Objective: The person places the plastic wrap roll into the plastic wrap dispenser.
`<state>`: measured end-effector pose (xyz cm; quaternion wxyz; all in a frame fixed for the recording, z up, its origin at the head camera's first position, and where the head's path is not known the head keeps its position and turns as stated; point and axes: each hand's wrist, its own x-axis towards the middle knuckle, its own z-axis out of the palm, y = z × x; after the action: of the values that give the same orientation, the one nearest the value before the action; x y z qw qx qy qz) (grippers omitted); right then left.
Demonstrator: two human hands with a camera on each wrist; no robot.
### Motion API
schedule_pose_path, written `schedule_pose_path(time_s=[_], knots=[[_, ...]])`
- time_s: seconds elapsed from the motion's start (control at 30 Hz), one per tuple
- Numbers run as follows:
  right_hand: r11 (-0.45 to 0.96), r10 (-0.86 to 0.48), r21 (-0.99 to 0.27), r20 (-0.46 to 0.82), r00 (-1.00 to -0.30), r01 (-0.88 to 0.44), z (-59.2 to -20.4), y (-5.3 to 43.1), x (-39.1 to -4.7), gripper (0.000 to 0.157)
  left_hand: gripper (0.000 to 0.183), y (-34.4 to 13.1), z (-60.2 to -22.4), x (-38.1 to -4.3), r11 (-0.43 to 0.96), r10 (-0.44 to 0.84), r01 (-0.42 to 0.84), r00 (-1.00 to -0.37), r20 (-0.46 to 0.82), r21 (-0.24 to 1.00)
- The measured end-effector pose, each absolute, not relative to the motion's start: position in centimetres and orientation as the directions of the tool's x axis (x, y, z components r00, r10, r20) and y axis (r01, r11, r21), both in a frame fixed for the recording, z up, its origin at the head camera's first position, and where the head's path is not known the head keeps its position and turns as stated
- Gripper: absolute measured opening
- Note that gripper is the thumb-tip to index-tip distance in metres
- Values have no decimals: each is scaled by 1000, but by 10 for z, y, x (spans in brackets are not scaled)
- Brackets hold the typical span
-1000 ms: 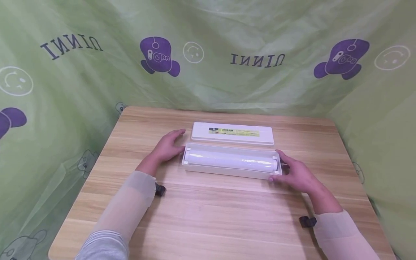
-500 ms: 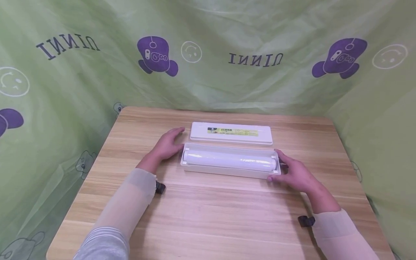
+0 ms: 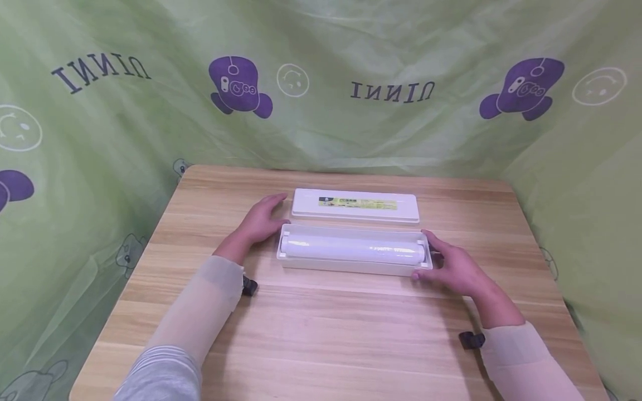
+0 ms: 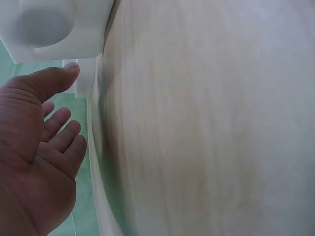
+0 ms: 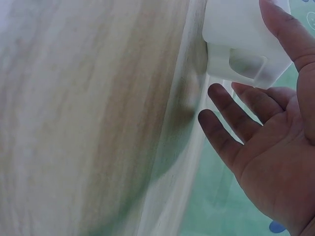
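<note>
A long white dispenser box (image 3: 351, 267) lies on the wooden table, its top uncovered and a shiny roll of plastic wrap (image 3: 351, 249) along its inside. My right hand (image 3: 458, 270) grips the box's right end, thumb at the front corner and index finger at the back. In the right wrist view, its other fingers (image 5: 226, 105) extend loosely beside the end wall. My left hand (image 3: 258, 223) is relaxed by the left end, thumb close to the back corner; whether it touches is unclear. Behind the box lies its white lid (image 3: 356, 214) with a yellow-green label.
The wooden table (image 3: 351, 334) has rounded corners. A green printed curtain (image 3: 321, 133) hangs behind and along both sides. Dark wrist cameras (image 3: 471, 340) are strapped at both sleeves, low over the tabletop.
The box's left end has shifted slightly toward me, widening its gap from the lid. My left hand has moved a little right and away from me. The right hand keeps its place.
</note>
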<state>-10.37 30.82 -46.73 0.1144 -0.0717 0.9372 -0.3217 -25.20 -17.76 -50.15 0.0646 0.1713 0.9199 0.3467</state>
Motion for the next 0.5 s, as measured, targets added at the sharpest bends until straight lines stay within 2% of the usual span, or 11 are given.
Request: schedule_pose_path(time_s=[0.5], knots=[[781, -206, -621, -164, -965, -61, -466, 307, -103, 124, 89, -172, -493, -262, 719, 375, 261, -926, -43, 644]])
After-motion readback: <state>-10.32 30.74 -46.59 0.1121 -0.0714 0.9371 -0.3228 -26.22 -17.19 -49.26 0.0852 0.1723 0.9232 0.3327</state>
